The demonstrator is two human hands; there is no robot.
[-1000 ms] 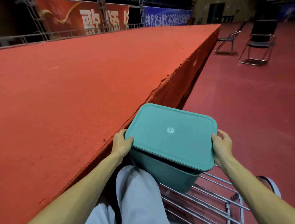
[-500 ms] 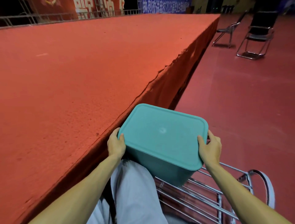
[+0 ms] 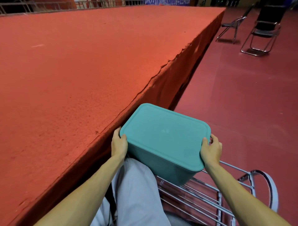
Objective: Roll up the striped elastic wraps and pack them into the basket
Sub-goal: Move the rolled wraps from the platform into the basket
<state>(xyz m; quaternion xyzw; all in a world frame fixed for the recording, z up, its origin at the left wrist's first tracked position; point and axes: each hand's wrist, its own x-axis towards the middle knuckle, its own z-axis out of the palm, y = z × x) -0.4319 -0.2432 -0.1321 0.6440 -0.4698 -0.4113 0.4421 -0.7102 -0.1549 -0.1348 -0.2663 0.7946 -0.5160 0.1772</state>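
Lid (image 3: 164,137) now sits shut on our one basket (image 3: 161,163); left hand (image 3: 119,145) and right hand (image 3: 210,151) curl fingers round the lid's edges.

I am in a large indoor event hall. Evidence, in order:

1. A raised stage (image 3: 80,72) runs along my left. Its top is covered in red carpet, and its side is hung with red cloth skirting (image 3: 175,80).
2. The floor (image 3: 241,104) beside it is one dark red surface.
3. Metal folding chairs (image 3: 264,33) stand on that floor near the stage's far corner.
4. A metal railing (image 3: 40,7) lines the stage's far edge, with a blue printed banner (image 3: 166,1) behind.
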